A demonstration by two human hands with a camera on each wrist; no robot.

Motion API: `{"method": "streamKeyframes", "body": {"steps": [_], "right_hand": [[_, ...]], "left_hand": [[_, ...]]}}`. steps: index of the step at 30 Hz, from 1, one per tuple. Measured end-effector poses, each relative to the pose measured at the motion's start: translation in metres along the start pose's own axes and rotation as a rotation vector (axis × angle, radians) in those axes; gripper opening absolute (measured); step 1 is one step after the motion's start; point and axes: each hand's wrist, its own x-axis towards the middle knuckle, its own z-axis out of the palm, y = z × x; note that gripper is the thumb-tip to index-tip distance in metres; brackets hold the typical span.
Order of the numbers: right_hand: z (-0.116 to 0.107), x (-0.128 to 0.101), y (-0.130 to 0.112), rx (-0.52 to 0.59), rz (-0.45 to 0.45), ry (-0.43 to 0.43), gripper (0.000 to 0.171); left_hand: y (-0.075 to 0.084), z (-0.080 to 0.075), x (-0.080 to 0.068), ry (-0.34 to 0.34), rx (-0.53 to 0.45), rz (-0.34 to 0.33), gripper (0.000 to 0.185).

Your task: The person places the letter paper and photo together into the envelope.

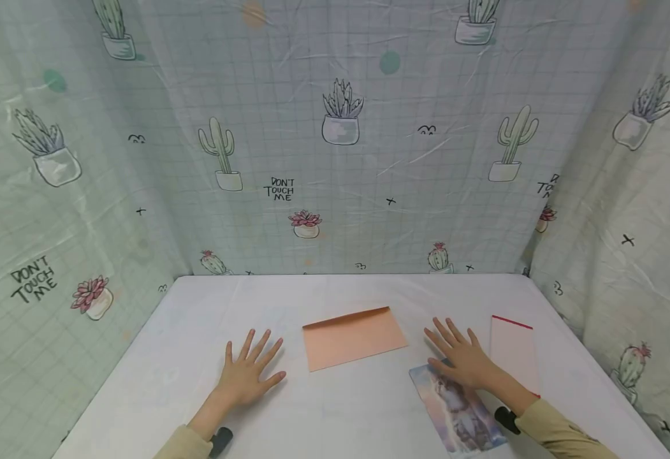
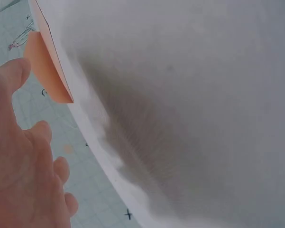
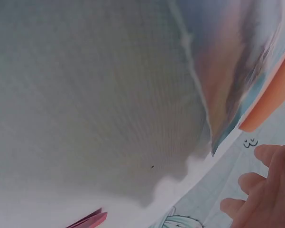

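Orange envelope [image 1: 354, 347] lies at the lower centre of the head view, between the two hands and apart from both. Left hand [image 1: 243, 376], lower left of centre: fingers straight and fanned, thumb toward the right, grip released. Right hand [image 1: 465, 362], lower right: fingers likewise extended and spread, grip released. It overlaps the top edge of a glossy illustrated card [image 1: 459, 417]; whether hand and card touch cannot be determined.

Envelope sits slightly askew, right end higher in the frame, with its darker flap [image 2: 46, 71] along the far edge; the left wrist view shows that flap angled up from the table. Card is tilted, its top leaning left. Just right of the right hand, a pale red-edged sheet [image 1: 512, 347] lies partly behind the forearm.

Both wrists carry a dark device and a khaki sleeve [image 1: 561, 430]. All items rest on a white table [image 1: 323, 414]. Cactus-print cloth [image 1: 289, 95] fills the upper frame and both sides.
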Motion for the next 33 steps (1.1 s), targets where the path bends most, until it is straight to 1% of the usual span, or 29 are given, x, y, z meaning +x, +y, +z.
{"method": "streamKeyframes", "body": {"steps": [6,11,15,18,22,29,33], "right_hand": [[0.003,0.003,0.000,-0.012,-0.019,0.020,0.059],[0.003,0.007,-0.001,0.017,-0.029,0.021,0.059],[0.003,0.012,-0.002,0.016,-0.028,-0.007,0.060],[0.001,0.017,-0.005,0.004,-0.019,-0.045,0.060],[-0.001,0.022,-0.008,0.005,-0.023,-0.058,0.060],[-0.002,0.030,-0.011,0.000,-0.092,-0.010,0.058],[-0.003,0.035,-0.014,0.004,-0.122,-0.001,0.057]], "left_hand": [[0.000,0.002,0.001,0.025,0.011,0.020,0.064],[0.002,0.001,0.004,0.033,0.001,0.050,0.062],[0.006,-0.001,0.008,0.032,-0.016,0.080,0.061],[0.009,-0.004,0.011,0.037,-0.018,0.096,0.060],[0.013,-0.009,0.015,0.033,-0.008,0.110,0.061],[0.016,-0.010,0.018,0.038,-0.021,0.139,0.060],[0.019,-0.008,0.020,0.059,-0.018,0.181,0.058]]}}
